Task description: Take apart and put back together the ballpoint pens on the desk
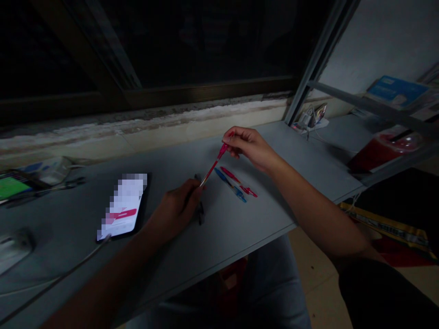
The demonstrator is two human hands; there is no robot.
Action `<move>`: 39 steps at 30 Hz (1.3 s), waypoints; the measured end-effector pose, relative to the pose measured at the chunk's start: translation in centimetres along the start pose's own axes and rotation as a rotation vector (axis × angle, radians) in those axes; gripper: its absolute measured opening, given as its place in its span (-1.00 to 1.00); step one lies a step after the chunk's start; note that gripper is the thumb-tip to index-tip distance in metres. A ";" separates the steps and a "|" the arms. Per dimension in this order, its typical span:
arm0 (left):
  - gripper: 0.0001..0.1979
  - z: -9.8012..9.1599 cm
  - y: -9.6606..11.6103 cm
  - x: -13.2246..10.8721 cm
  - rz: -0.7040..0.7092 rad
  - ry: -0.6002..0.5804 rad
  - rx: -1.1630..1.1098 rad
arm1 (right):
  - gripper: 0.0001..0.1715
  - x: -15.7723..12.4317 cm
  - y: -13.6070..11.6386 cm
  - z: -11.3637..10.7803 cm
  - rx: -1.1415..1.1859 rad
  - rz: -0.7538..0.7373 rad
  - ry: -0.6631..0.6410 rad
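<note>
The red pen [213, 165] is held clear of the table [240, 224]: right hand [252, 148] pinches its upper end, left hand [174, 208] pinches its tip. Judged mid-handling, not set down. The blue pen [230, 184] and second red pen [238, 181] lie beside it, untouched

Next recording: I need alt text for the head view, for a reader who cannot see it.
In dim light, a right hand and left hand hold a red pen by its two ends above a grey table. A blue pen and a second red pen lie beside it; a lit phone lies to the left.
</note>
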State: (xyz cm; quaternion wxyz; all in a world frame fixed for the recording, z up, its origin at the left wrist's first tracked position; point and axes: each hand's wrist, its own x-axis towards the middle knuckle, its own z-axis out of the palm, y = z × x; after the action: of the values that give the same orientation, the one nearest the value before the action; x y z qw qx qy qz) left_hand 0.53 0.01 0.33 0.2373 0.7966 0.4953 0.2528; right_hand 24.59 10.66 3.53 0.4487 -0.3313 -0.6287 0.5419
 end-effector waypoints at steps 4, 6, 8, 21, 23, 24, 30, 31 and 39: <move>-0.71 0.1 -0.1 0.0 0.006 -0.013 -0.008 | -0.79 0.1 0.2 -0.1 -0.004 -0.035 0.027; -0.71 0.1 0.0 0.0 -0.001 -0.016 -0.005 | -0.77 0.1 0.4 -0.2 0.002 -0.070 0.039; -0.70 0.2 0.0 0.0 0.006 -0.008 -0.004 | -0.73 0.2 0.6 -0.2 0.002 -0.097 0.017; -0.70 0.4 -0.2 0.0 0.000 0.027 0.035 | -0.50 -0.6 1.3 0.9 -0.230 0.034 -0.245; -0.69 0.4 -0.2 0.1 -0.006 0.031 0.035 | -0.42 -0.7 0.8 0.6 -0.309 0.055 -0.230; -0.69 0.4 -0.3 0.1 -0.011 0.034 0.036 | -0.45 -0.7 0.6 0.5 -0.296 0.043 -0.227; -0.65 0.2 -0.4 0.1 -0.031 0.055 0.038 | -0.59 -0.5 -0.1 -0.3 -0.312 -0.073 -0.257; -0.65 0.2 -0.3 0.2 -0.032 0.052 0.038 | -0.49 -0.6 -0.1 -0.4 -0.389 -0.055 -0.222; -0.66 0.1 0.2 0.3 -0.038 0.060 0.071 | -0.45 -0.6 0.3 -0.5 -0.382 -0.076 -0.307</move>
State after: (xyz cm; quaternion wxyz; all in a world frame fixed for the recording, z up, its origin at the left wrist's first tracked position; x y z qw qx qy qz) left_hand 0.87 0.21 0.42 0.1985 0.7870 0.5259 0.2543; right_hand 25.21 10.37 3.14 0.2972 -0.2999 -0.7926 0.4400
